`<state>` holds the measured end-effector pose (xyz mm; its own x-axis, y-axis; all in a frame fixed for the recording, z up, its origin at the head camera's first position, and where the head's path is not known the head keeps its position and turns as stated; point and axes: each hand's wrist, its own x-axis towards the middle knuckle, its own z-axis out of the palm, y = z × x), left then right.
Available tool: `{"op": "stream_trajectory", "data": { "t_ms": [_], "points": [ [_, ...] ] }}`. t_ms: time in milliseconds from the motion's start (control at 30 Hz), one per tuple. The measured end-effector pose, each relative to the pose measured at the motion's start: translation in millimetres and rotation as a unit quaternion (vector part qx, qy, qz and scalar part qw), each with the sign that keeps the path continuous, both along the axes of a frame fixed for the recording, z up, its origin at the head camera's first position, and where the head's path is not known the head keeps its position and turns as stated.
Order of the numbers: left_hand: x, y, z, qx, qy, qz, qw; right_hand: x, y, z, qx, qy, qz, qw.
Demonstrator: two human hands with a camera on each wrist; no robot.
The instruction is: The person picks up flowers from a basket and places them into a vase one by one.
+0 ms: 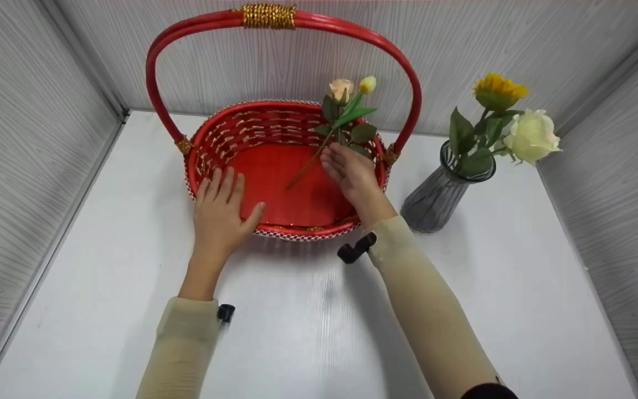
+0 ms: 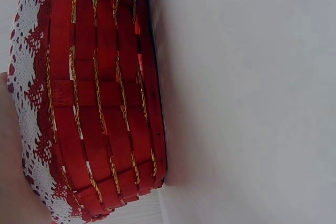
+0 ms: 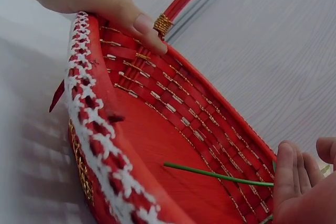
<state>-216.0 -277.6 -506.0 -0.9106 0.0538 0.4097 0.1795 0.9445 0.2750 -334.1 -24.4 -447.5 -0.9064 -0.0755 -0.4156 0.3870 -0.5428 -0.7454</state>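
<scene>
A red woven basket [image 1: 302, 233] with a tall red handle [image 1: 352, 27] stands on the white table. My left hand [image 1: 230, 194] lies on its near left rim, fingers straight over the wall and thumb inside. In the left wrist view only the basket's outer wall [image 2: 100, 103] and a bit of palm show. My right hand [image 1: 341, 166] is inside the basket at its right end, fingers nearly straight, beside the green stem [image 3: 215, 174] of a flower sprig with two pale buds [image 1: 341, 88]. The sprig leans on the far wall, stem end on the basket floor.
A grey ribbed vase [image 1: 435, 199] stands right of the basket, holding a sunflower [image 1: 499, 88] and a cream rose [image 1: 532, 136]. Grey panel walls close in the table on the left, back and right.
</scene>
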Motion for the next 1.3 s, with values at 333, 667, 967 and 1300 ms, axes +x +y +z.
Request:
{"op": "stream_trajectory", "data": {
  "t_ms": [333, 667, 967, 1300],
  "points": [
    [-0.2, 0.6, 1.2, 0.001, -0.010, 0.001, 0.9999, -11.2, -9.0, -3.8, 0.008, -0.033, 0.001, 0.9994],
    [0.3, 1.1, 0.1, -0.004, -0.010, 0.002, 0.9999, -21.2, -15.0, -6.3, 0.009, -0.066, -0.020, 0.9976],
    [0.6, 1.7, -0.4, 0.000, 0.007, -0.004, 1.0000, -24.5, -14.4, -23.2, -0.001, -0.082, -0.021, 0.9964],
    [-0.1, 1.1, -0.8, 0.005, 0.008, 0.002, 1.0000, -28.5, -19.7, -27.4, 0.015, -0.058, -0.006, 0.9982]
  ]
}}
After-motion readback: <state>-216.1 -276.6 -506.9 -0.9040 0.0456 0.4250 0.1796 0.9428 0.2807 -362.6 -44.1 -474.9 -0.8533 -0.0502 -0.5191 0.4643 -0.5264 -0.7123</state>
